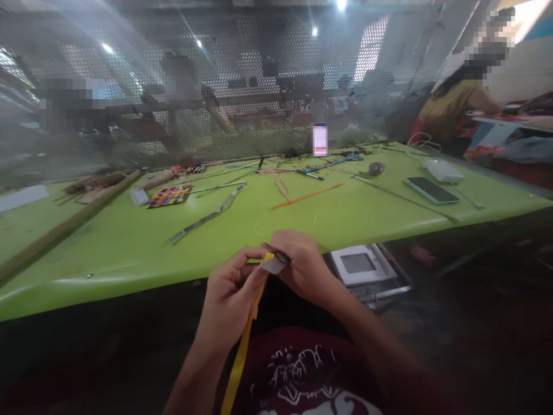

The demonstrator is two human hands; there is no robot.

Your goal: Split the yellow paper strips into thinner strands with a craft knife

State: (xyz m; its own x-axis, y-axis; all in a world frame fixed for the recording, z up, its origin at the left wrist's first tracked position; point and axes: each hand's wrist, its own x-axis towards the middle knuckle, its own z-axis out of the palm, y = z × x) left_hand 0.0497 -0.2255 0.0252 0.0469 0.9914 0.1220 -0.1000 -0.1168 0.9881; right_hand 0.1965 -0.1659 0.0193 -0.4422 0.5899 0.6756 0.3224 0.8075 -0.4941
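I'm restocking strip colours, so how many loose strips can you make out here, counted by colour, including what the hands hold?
Yellow: 1, the yellow strip held by the left hand and right hand
Grey: 2, the grey piece at the fingertips and the grey strip on the green table
Orange: 1, the orange strip
Total: 4

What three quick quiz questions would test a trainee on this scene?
1. True or false: the yellow strip hangs down from the left hand.
2. Which lies nearer the right table edge: A) the phone lying flat, B) the multicoloured woven mat?
3. Fill in: both hands pinch a small ___ piece at the strip's top.

Key: 1 true. 2 A. 3 grey; the right hand grips it from the other side, in front of the green table.
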